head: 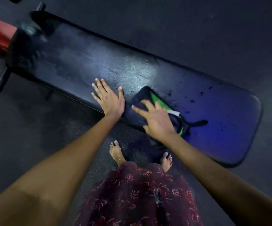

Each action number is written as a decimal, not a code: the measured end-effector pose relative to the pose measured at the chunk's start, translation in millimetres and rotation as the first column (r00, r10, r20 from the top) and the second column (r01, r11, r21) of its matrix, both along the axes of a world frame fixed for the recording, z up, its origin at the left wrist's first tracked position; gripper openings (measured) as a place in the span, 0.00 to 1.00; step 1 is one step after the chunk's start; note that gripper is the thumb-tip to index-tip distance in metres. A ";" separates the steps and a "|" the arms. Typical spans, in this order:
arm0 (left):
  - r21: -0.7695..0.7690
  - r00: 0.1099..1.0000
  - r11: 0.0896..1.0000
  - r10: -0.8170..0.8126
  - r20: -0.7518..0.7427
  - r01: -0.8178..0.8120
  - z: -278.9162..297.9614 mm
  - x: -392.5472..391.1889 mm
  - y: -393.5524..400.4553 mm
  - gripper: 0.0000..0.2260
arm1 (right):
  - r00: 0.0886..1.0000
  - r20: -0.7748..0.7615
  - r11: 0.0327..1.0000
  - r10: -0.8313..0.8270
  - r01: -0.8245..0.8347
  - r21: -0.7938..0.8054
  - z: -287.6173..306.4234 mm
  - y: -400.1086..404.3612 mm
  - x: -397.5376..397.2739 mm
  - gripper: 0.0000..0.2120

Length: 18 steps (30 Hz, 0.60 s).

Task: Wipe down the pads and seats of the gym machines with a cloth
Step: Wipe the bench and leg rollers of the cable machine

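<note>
Black padded counter (86, 62), long, scuffed. Dark cloth (141, 98) with green patch lying near front edge, under right hand (158, 121), grip spread wide, pressing. Left hand (110, 101) flat, fingers straight, beside cloth.

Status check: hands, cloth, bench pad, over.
Left hand flat on bench pad. Right hand spread, pressing cloth onto pad. Dark specks ahead; nothing blocking.

Right hand (156, 121) blurred; covers cloth (141, 101) middle.
</note>
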<state>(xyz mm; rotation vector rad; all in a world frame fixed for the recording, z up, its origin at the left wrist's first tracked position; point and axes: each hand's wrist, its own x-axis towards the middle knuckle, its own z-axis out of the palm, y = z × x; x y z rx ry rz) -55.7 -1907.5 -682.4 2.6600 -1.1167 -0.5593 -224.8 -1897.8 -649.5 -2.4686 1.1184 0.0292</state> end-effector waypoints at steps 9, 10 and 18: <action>-0.162 0.958 0.948 -0.285 -0.039 0.275 4.1 -48.5 -12.9 0.28 | 0.943 0.019 0.939 -0.334 0.334 -0.076 -3.7 -58.0 -46.8 0.32; -0.219 0.954 0.939 -0.288 -0.078 0.266 5.4 -52.7 -15.8 0.28 | 0.946 0.014 0.944 -0.322 0.323 -0.072 -3.4 -63.5 -37.1 0.32; -0.403 0.919 0.877 -0.354 -0.173 0.262 3.6 -53.4 -15.3 0.41 | 0.997 0.043 0.995 0.059 -0.055 -0.085 -7.0 -47.7 -91.8 0.32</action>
